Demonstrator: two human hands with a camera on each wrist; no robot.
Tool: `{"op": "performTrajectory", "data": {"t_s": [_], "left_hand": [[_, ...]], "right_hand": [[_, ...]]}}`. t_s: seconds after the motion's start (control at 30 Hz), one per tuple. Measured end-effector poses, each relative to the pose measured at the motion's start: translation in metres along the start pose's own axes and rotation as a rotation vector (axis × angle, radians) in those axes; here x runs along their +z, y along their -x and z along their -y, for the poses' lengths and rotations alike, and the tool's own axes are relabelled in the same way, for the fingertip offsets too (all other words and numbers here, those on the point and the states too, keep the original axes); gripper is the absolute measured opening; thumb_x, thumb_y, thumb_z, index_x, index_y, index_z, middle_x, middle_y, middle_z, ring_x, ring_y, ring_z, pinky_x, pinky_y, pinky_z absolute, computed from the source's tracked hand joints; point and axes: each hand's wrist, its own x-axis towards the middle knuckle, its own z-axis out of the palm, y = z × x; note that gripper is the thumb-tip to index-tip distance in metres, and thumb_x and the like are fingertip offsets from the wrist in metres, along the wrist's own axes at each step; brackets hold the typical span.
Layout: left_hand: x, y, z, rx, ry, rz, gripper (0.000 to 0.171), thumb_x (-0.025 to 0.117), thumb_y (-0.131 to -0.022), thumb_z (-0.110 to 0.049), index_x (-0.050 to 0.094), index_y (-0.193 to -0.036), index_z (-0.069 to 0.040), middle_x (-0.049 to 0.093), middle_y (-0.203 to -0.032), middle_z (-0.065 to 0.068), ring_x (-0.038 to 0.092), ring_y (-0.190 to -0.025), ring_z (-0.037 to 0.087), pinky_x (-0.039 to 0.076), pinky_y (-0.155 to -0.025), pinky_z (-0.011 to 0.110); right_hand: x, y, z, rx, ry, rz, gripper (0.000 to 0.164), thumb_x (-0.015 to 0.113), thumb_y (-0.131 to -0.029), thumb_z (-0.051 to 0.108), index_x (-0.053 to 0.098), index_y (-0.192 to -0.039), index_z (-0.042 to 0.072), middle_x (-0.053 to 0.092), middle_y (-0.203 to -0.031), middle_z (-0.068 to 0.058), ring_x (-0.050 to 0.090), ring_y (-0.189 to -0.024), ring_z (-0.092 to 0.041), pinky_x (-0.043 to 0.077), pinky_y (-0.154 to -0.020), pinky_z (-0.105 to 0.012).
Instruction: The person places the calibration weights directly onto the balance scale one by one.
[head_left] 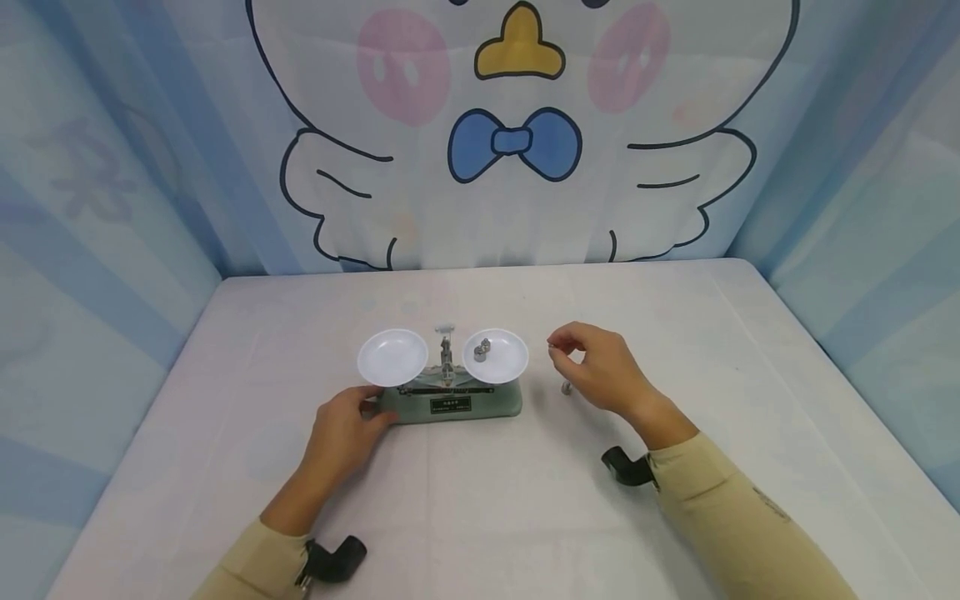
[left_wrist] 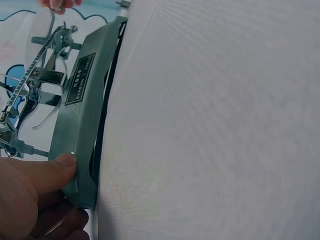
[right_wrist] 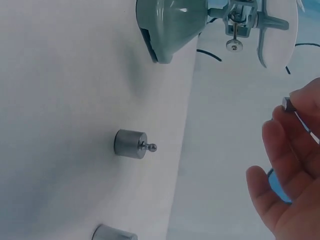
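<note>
A green balance scale stands on the table with two white pans. The left pan is bare; on the right pan sit small metal weights. My left hand grips the left end of the base, thumb on its front face and fingers behind, as the left wrist view shows. Between thumb and forefinger my right hand pinches a small metal weight, to the right of the right pan. Below that hand, a knobbed cylindrical weight stands upright on the table.
Another metal weight shows partly at the bottom edge of the right wrist view. The white-covered table ends at a printed curtain behind, with curtains at both sides. A black wrist mount projects from each sleeve.
</note>
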Motion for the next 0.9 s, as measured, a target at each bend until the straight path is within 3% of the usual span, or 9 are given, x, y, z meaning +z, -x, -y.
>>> {"op": "performTrajectory", "data": {"t_s": [0.2, 0.53, 0.9], "left_hand": [[0.0, 0.0, 0.0, 0.004, 0.004, -0.004, 0.047, 0.079, -0.086, -0.011, 0.062, -0.127, 0.007, 0.067, -0.118, 0.022, 0.064, -0.106, 0.035, 0.053, -0.087, 0.049], [0.001, -0.001, 0.001, 0.01, 0.009, -0.008, 0.047, 0.079, -0.086, -0.01, 0.062, -0.126, 0.008, 0.067, -0.117, 0.022, 0.064, -0.106, 0.035, 0.053, -0.088, 0.05], [0.0, 0.0, 0.001, 0.013, 0.006, -0.008, 0.047, 0.079, -0.086, -0.011, 0.062, -0.126, 0.008, 0.067, -0.117, 0.022, 0.064, -0.107, 0.036, 0.052, -0.089, 0.05]], "right_hand": [[0.003, -0.007, 0.011, -0.037, -0.009, -0.012, 0.013, 0.065, -0.095, 0.01, 0.07, -0.106, 0.004, 0.07, -0.097, -0.006, 0.064, -0.094, -0.027, 0.055, -0.08, -0.046], [0.007, -0.018, 0.029, -0.117, -0.02, -0.003, 0.013, 0.067, -0.094, 0.009, 0.071, -0.104, 0.003, 0.071, -0.098, -0.006, 0.064, -0.095, -0.024, 0.055, -0.082, -0.046], [0.016, -0.027, 0.035, -0.198, -0.002, 0.026, 0.013, 0.069, -0.092, 0.008, 0.072, -0.103, 0.002, 0.071, -0.1, -0.008, 0.064, -0.094, -0.024, 0.056, -0.082, -0.042]]}}
